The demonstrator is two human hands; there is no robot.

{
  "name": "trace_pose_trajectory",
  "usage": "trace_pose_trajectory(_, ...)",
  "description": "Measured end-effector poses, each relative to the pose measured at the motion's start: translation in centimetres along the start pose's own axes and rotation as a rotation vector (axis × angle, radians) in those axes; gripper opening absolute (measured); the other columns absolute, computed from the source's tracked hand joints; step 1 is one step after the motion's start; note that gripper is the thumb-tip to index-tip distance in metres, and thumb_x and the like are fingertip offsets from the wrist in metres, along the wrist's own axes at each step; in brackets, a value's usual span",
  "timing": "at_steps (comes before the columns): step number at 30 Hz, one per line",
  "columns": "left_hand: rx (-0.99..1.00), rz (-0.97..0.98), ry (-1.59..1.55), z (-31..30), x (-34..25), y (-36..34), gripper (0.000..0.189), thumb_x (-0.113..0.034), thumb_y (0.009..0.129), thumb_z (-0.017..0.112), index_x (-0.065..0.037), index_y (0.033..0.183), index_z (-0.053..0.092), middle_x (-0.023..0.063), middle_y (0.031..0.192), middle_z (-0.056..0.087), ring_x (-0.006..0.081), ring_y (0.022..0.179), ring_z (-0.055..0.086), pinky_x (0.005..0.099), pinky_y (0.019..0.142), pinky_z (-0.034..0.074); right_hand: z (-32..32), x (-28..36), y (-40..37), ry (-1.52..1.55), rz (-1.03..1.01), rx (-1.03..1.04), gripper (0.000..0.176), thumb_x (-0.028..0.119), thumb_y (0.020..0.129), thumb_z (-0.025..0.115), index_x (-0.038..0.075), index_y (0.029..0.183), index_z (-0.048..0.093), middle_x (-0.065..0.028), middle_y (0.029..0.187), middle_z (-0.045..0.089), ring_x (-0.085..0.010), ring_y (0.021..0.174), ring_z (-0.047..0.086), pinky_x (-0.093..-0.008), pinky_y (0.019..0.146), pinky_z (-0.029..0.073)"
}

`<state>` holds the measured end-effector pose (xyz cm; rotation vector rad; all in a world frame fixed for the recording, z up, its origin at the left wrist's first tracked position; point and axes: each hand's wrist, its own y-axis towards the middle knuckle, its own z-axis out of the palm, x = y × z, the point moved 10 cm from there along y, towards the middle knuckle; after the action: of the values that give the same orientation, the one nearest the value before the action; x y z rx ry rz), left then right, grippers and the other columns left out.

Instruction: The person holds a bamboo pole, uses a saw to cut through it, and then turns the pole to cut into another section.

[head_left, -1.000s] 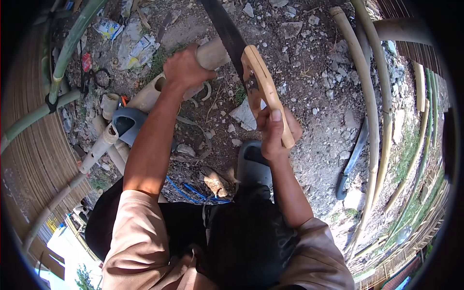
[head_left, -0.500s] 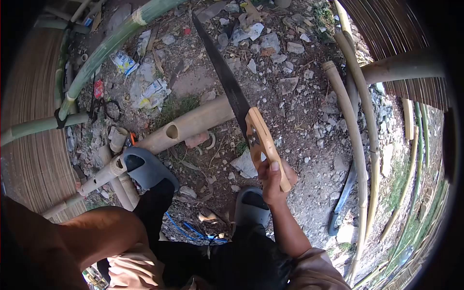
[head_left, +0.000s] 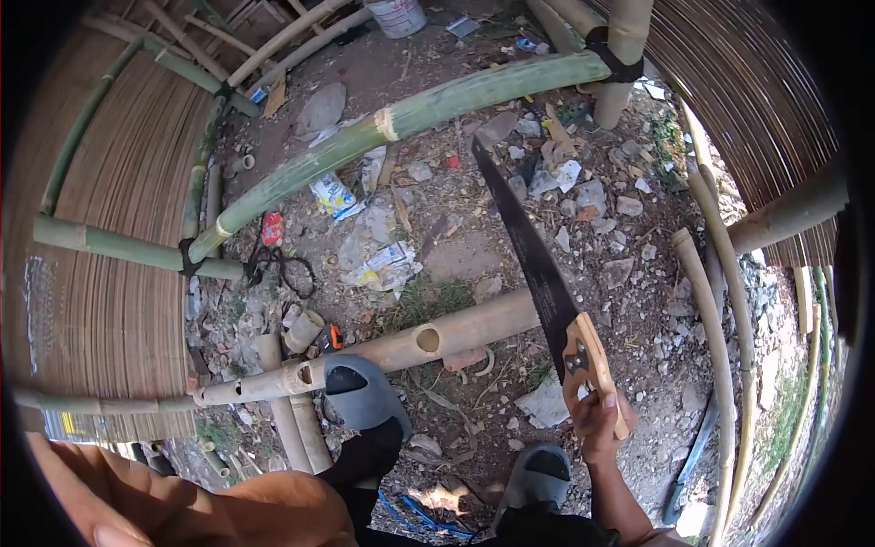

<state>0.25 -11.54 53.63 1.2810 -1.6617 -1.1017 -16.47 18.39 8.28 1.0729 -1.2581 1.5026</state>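
In my right hand (head_left: pixel 602 421) is the wooden handle of a handsaw (head_left: pixel 538 269), fingers wrapped round it. Its dark blade points up and away, and its lower part passes in front of the right end of a thick bamboo pole (head_left: pixel 383 354). That pole lies near the ground and has holes cut in it. My left foot, in a grey slide sandal (head_left: pixel 365 392), is up against the pole. What looks like my left hand (head_left: pixel 77 483) is very close at the lower left, beside my bent knee (head_left: pixel 283 506); its fingers are not clear.
A green bamboo rail (head_left: pixel 310 164) arches across the front, tied to a post (head_left: pixel 624 55). Slatted panels (head_left: pixel 128 319) stand at left. Loose poles (head_left: pixel 711 365) lie at right. An orange-and-black tape measure (head_left: pixel 330 339), wrappers (head_left: pixel 383 264), stones and a white bucket (head_left: pixel 396 16) are about.
The view has tilted up and left, so the scene sits lower and further right; the post and bucket now show. My right hand still holds the handsaw. Skin now fills the lower left.
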Motion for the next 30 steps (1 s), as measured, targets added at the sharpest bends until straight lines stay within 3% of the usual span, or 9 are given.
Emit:
trace_pose_trajectory(6, 0.007, -0.024, 0.059, -3.0, 0.6, 1.2, 0.039, -0.02, 0.088, 0.082, -0.003, 0.121, 0.07, 0.0098, 0.106, 0.07, 0.015, 0.095, 0.065, 0.0289, 0.083, 0.051, -0.6, -1.8, 0.0, 0.147, 0.013, 0.002, 0.046, 0.041, 0.104, 0.056, -0.001, 0.087, 0.057, -0.0011, 0.068, 0.051, -0.008, 0.057, 0.051, -0.0221, 0.05, 0.041)
trace_pose_trajectory(7, 0.004, -0.014, 0.056, -2.7, 0.8, 0.9, 0.039, -0.02, 0.088, 0.082, -0.003, 0.121, 0.07, 0.0097, 0.106, 0.07, 0.0149, 0.095, 0.065, 0.0288, 0.082, 0.051, -0.9, -1.9, 0.0, 0.014, 0.011, -0.012, 0.055, 0.047, 0.108, 0.046, -0.002, 0.087, 0.058, -0.0062, 0.062, 0.054, -0.0122, 0.052, 0.052, -0.027, 0.051, 0.043)
trace_pose_trajectory(11, -0.007, -0.001, 0.065, -3.5, 0.8, 1.0, 0.038, -0.019, 0.088, 0.082, -0.003, 0.121, 0.07, 0.0096, 0.105, 0.07, 0.0146, 0.094, 0.064, 0.0284, 0.082, 0.051, -0.6, -1.1, -0.1, 0.016, -0.043, -0.039, 0.056, 0.048, 0.108, 0.045, -0.002, 0.086, 0.058, -0.0059, 0.061, 0.054, -0.0121, 0.051, 0.051, -0.0274, 0.05, 0.043)
trace_pose_trajectory(15, -0.005, 0.01, 0.074, -4.5, 0.4, 1.1, 0.038, -0.019, 0.088, 0.081, -0.003, 0.12, 0.07, 0.0095, 0.104, 0.069, 0.0143, 0.093, 0.064, 0.0279, 0.081, 0.05, -0.5, -3.0, 0.5, 0.157, 0.004, -0.009, 0.053, 0.049, 0.109, 0.045, 0.0, 0.093, 0.055, -0.0049, 0.063, 0.052, -0.0112, 0.052, 0.049, -0.0257, 0.049, 0.041)
trace_pose_trajectory(30, -0.003, -0.013, 0.103, -6.5, 0.9, 0.7, 0.035, -0.017, 0.089, 0.08, -0.002, 0.118, 0.07, 0.0089, 0.102, 0.068, 0.0132, 0.09, 0.063, 0.0263, 0.079, 0.049, -1.2, -2.2, 0.2, 0.038, 0.025, -0.007, 0.047, 0.048, 0.11, 0.043, 0.005, 0.096, 0.054, -0.0029, 0.067, 0.05, -0.0109, 0.055, 0.047, -0.0251, 0.051, 0.039)
